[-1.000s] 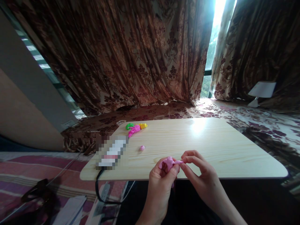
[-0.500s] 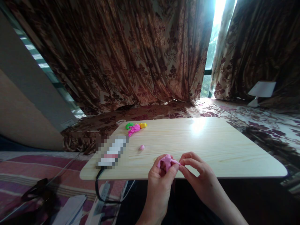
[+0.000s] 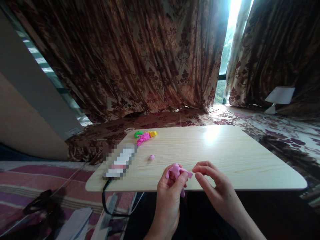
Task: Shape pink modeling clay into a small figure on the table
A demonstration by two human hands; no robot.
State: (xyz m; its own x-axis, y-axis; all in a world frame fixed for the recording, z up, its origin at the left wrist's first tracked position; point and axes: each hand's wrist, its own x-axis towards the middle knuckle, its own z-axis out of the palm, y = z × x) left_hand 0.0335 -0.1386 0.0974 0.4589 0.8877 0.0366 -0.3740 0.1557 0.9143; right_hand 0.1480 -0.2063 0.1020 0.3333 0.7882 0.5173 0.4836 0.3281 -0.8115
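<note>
A small pink clay figure (image 3: 176, 169) with thin limbs is pinched in my left hand (image 3: 170, 190), over the table's front edge. One limb sticks out to the right past my thumb and widens at its end; another part hangs below the hand. My right hand (image 3: 215, 181) is just right of that limb, thumb and fingers apart, holding nothing. On the table, a small pink clay ball (image 3: 151, 157) lies to the left beyond my left hand. Part of the figure is hidden behind my fingers.
Green (image 3: 138, 134), bright pink (image 3: 143, 138) and yellow lumps (image 3: 153, 133) lie at the far left of the wooden table (image 3: 225, 153). A blurred-out object (image 3: 120, 163) with a black cable is at its left edge. A white lamp (image 3: 279, 95) stands at the back right.
My right hand has let go of the figure's limb and its thumb and fingers have parted. My left hand has shifted slightly left with the figure, whose lower part now shows.
</note>
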